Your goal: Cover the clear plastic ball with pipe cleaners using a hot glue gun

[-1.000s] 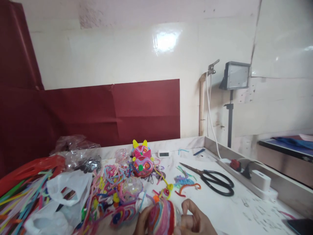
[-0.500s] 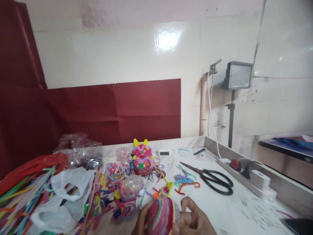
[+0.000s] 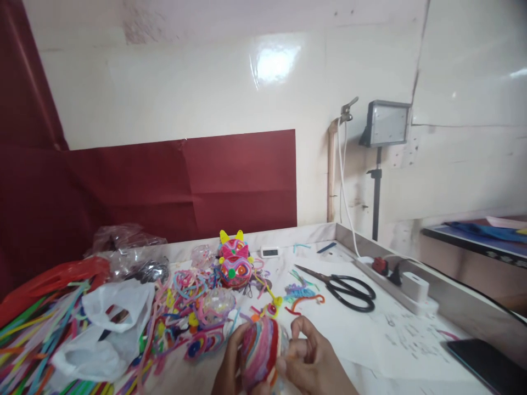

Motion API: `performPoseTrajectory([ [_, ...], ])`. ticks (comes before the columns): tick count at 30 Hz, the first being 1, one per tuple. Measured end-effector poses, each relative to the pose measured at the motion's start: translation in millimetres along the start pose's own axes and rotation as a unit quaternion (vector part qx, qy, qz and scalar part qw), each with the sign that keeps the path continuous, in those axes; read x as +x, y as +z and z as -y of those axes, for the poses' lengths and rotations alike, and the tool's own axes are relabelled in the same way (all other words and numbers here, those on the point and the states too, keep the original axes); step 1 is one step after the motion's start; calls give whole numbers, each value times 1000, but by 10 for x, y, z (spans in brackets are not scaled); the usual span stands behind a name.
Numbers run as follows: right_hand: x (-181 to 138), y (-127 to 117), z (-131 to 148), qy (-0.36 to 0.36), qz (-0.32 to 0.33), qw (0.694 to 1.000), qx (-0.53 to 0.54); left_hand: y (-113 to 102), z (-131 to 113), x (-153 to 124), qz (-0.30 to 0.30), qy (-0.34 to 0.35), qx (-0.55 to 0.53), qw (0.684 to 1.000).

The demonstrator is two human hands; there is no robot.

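A round clear ball (image 3: 260, 354), partly covered with curved stripes of fuzzy pipe cleaner in pink, purple, red and blue, is low in the view. My left hand (image 3: 228, 365) is wrapped around its left side and underneath. On its right side my right hand (image 3: 310, 356) is closed, with the thumb pressed to the red and cream edge and the forefinger bent up. Whether a loose strand is between those fingers I cannot tell. Just beyond the ball lie a yellow pipe-cleaner piece (image 3: 274, 307) and a blue-purple fuzzy piece (image 3: 300, 292).
Black-handled scissors (image 3: 340, 285) lie on the white table. A decorated ball figure with yellow ears (image 3: 234, 269) stands behind tangled pipe cleaners and a clear ball (image 3: 218, 304). White plastic bags (image 3: 102, 340) are left; a power strip (image 3: 411, 299) and a phone (image 3: 489, 365) are right.
The view has turned slightly right, so most things sit further left and more of the phone shows. Both hands keep hold of the ball, with little change in grip.
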State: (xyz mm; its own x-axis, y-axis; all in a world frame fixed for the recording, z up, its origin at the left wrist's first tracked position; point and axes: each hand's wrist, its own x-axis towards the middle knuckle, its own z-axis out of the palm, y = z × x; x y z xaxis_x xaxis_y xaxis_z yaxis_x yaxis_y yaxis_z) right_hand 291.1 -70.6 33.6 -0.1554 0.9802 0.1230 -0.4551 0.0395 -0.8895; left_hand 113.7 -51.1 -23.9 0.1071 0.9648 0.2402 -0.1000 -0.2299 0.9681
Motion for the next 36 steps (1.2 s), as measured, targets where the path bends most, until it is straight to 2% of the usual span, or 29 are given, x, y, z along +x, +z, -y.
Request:
performPoseTrajectory([
  [6,1,17,4,-19,-2,1000,15,88,-101,14,-15,9,44,999],
  [18,0,23,110,-4,-34,999,3,334,-431,70,-81,29,169,982],
  [25,-6,22,118,0,-41,999,-8,348,-432,76,-86,28,183,979],
  [31,36,29,18,-8,-60,998,11,348,-389,61,-91,23,171,981],
  [36,32,18,-22,1,-45,999,7,294,-325,33,-86,11,160,983],
])
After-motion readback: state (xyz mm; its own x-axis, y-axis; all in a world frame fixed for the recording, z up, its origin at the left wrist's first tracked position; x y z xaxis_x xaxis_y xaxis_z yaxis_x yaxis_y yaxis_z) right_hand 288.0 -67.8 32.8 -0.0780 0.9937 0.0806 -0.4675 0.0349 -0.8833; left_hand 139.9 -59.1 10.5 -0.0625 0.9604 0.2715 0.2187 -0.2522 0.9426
